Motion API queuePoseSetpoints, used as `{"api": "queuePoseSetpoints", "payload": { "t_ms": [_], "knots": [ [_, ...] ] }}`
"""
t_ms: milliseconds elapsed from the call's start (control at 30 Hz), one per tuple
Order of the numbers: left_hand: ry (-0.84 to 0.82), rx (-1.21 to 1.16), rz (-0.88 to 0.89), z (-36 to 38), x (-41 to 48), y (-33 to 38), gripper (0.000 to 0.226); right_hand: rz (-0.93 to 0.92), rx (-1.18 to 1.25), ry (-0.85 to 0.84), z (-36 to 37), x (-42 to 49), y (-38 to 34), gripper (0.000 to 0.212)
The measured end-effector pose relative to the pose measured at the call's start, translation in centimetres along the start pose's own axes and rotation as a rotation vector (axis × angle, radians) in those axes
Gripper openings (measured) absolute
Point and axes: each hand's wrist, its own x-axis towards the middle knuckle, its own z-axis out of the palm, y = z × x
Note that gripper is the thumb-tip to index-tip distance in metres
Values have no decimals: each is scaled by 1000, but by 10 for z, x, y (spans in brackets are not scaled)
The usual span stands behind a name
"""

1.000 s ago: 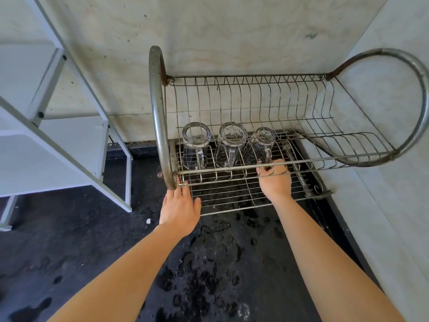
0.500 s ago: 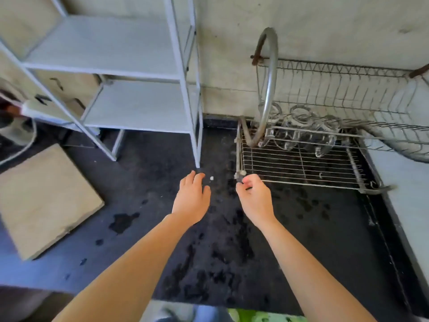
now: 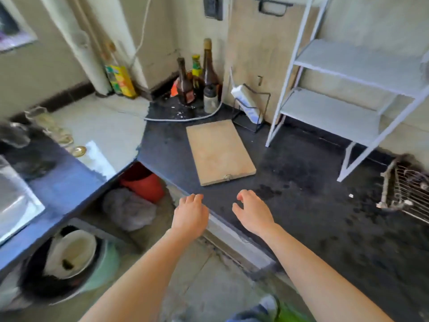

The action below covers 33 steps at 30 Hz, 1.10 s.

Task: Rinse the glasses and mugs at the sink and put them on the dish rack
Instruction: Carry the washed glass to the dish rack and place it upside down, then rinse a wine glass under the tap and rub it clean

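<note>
Two bare hands, one wooden board (image 3: 219, 152), one white shelf unit (image 3: 343, 89) with two shelves showing, and three tall bottles (image 3: 208, 66) plus one small jar (image 3: 210, 98) in the upper centre corner. The left hand (image 3: 190, 214) and right hand (image 3: 253, 211) hover palm-down over the dark counter's (image 3: 313, 205) front edge, lower centre, fingers loosely curled, holding nothing. At middle left, a blurred row of what may be glasses (image 3: 50, 126) stands near the sink (image 3: 14, 201). A corner of the dish rack (image 3: 408, 191) shows at the right edge. Lower left, under the counter, a green basin (image 3: 104, 268) holds a pale bowl (image 3: 74, 252)
</note>
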Motion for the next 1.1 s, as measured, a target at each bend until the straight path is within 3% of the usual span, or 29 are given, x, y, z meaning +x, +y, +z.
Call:
{"api": "queuePoseSetpoints", "payload": {
  "t_ms": [300,600,900,1100],
  "knots": [
    [154,37,-261,-90,-55,-212,42,-322,-266,-125,106,25,-210,29],
    [258,27,-420,-139,-48,-336,38,-517,-281,-207,167,72,-352,31],
    [263,-72,-371,-181,45,-410,36,-420,-96,-156,193,181,-441,24],
    [207,-537,-371,-206,117,-423,49,-272,15,-46,185,253,-484,45]
  ]
}}
